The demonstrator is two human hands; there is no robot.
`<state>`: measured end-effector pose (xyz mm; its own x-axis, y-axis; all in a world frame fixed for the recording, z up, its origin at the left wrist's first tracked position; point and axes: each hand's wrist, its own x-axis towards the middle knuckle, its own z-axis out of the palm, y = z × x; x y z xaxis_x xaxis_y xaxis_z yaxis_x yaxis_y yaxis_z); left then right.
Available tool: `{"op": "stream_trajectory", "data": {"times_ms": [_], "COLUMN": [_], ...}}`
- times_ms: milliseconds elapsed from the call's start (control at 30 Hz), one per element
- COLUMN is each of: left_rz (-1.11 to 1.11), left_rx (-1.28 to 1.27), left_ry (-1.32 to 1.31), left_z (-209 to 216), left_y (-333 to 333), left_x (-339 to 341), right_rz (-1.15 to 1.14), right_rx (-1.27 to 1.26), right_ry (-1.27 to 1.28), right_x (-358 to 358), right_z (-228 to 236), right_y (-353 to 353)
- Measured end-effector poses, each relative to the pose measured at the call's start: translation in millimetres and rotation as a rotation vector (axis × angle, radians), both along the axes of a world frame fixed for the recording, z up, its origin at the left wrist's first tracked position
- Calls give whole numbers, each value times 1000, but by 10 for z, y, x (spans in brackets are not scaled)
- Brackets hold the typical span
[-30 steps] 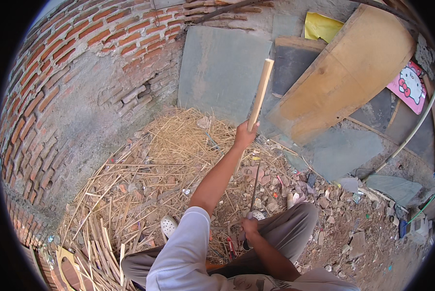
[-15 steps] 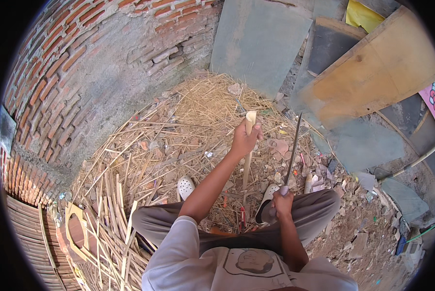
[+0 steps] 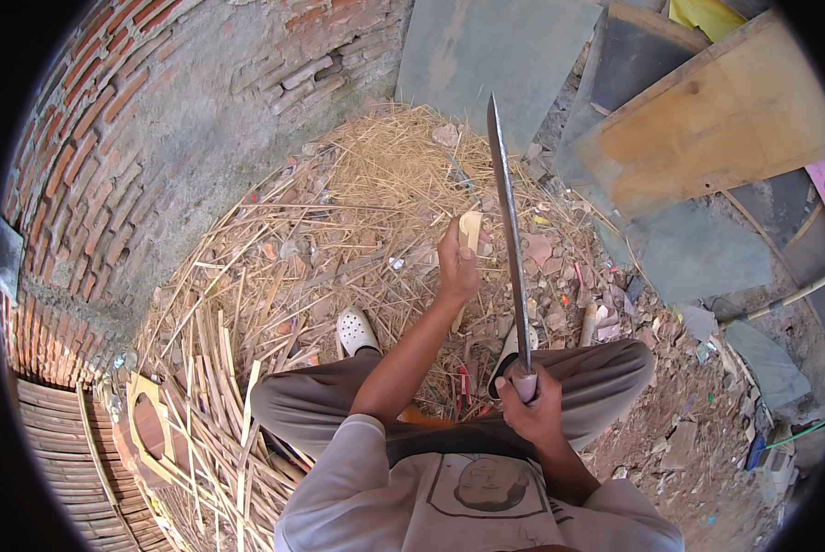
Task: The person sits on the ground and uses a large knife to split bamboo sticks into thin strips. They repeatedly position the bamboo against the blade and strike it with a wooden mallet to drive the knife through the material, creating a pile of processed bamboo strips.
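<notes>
In front of me, my left hand (image 3: pixel 459 262) is wrapped round a pale split bamboo piece (image 3: pixel 470 226). Its curved end sticks out above my fingers, and most of its length is hidden by the hand and forearm. My right hand (image 3: pixel 535 407) grips the handle of a long machete (image 3: pixel 507 202) above my right thigh. The blade points up and away from me, to the right of the bamboo and apart from it.
Split bamboo sticks (image 3: pixel 219 414) lie piled at my left. Shavings (image 3: pixel 385 152) and rubble cover the ground around my white clogs (image 3: pixel 355 329). A brick wall (image 3: pixel 109 156) rises at the left. Boards and a tan panel (image 3: pixel 716 120) lean at the far right.
The machete has risen and its tip has swung left, toward the bamboo. My left hand has turned the bamboo, so its long lower part no longer shows below the hand.
</notes>
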<state>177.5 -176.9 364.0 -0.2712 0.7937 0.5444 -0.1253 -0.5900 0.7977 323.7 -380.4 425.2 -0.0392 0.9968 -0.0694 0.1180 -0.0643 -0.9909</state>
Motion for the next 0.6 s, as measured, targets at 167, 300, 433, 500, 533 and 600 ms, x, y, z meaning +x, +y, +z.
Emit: {"op": "stream_trajectory", "data": {"times_ms": [167,300,433,500,533,600], "left_rz": [-21,105,124,98,94,84], "left_rx": [-156,-125,-138,-133,-128,-115], "left_ry": [77,13,-3,14,29,58], "left_z": [-359,-187,12,-19,-51,-108], "left_y": [52,26,-71,-60,-60,-48], "left_x": [-117,-8,9,-25,-38,-55], "right_rz": [27,25,-34,-25,4,59], "right_rx": [-79,-71,-2,42,50,67], "right_ry": [-145,-155,-77,-95,-145,-248], "right_x": [-157,-83,-97,-83,-64,-16], "right_z": [-71,-211,-20,-74,-125,-217], "right_y": [13,5,49,85,95,112]}}
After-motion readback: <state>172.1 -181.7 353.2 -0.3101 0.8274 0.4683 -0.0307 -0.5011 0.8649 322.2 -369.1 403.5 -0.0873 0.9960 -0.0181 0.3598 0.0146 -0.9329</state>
